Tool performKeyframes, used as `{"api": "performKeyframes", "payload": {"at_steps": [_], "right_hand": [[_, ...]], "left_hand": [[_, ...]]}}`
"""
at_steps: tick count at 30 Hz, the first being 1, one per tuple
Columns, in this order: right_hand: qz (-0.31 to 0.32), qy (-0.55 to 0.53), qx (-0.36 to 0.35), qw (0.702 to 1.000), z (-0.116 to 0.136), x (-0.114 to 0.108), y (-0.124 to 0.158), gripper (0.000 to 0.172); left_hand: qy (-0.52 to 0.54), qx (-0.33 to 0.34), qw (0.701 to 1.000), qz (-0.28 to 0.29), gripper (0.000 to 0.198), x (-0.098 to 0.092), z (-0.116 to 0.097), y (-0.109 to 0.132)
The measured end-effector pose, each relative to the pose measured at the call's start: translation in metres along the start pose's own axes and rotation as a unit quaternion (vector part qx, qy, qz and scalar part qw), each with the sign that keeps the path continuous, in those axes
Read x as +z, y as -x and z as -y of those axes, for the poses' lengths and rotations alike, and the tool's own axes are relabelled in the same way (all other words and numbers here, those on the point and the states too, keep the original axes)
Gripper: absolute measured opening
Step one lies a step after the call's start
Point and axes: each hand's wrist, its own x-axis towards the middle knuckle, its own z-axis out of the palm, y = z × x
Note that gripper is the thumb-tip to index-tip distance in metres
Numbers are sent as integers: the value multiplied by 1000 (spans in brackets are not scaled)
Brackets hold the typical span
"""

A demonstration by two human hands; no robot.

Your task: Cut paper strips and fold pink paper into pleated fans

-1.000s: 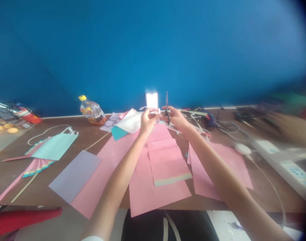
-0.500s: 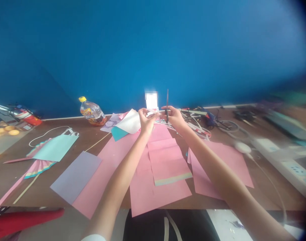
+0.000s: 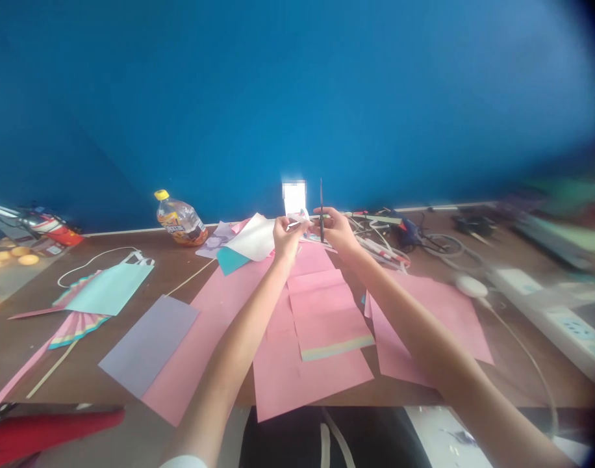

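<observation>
Both my arms stretch out over the far middle of a brown table (image 3: 83, 364). My left hand (image 3: 285, 235) pinches a small pale strip of paper (image 3: 297, 221) held up in the air. My right hand (image 3: 337, 229) grips a pair of dark scissors (image 3: 321, 207), blades pointing straight up, right beside that strip. Below my arms lie several pink paper sheets (image 3: 297, 370), with a folded pink sheet (image 3: 329, 315) stacked on top of them.
A lilac sheet (image 3: 149, 341), a light blue paper bag (image 3: 110, 286) and a striped paper fan (image 3: 76, 322) lie at left. A tipped plastic bottle (image 3: 179, 223) rests by the blue wall. Cables and a glue gun (image 3: 407, 229) are at right, a white power strip (image 3: 555, 318) further right.
My hands stayed together at the far middle, shifting slightly. The scissors remain upright and the strip stays pinched in my left fingers.
</observation>
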Motion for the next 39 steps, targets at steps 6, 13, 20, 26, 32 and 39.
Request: {"api": "performKeyframes", "payload": {"at_steps": [6, 13, 20, 26, 32, 39], "right_hand": [[-30, -6, -11, 999, 5, -2, -3, 58], [-6, -12, 14, 1000, 9, -7, -5, 61], [47, -45, 30, 997, 4, -9, -7, 60], [70, -53, 36, 995, 3, -12, -7, 65], [89, -56, 40, 994, 12, -11, -3, 64], [90, -61, 38, 993, 10, -9, -2, 63]], "left_hand": [[-52, -7, 997, 49, 40, -5, 4, 1], [-120, 14, 976, 181, 38, -12, 13, 0], [-29, -5, 976, 216, 42, -15, 15, -4], [42, -64, 971, 225, 39, -11, 8, -2], [56, -60, 975, 207, 40, -9, 6, 1], [47, -55, 980, 185, 44, -8, 9, 2]]}}
